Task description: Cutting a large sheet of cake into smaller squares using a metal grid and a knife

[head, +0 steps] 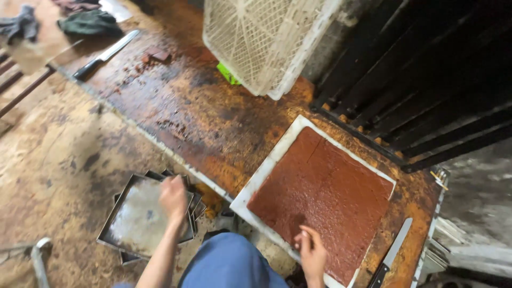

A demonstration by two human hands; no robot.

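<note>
Rusty table (202, 117), knife (392, 255), crate (261, 37)

A stack of square metal trays (140, 218) sits on the floor at about seven o'clock — dull grey, smeared, shallow-rimmed, the lower ones fanned out a little under the top one. At five o'clock a white board (266, 170) lies flat on the stained table, turned corner-on — a thin reddish-brown slab (325, 194) covers nearly all of it, scored with faint straight lines.
</note>
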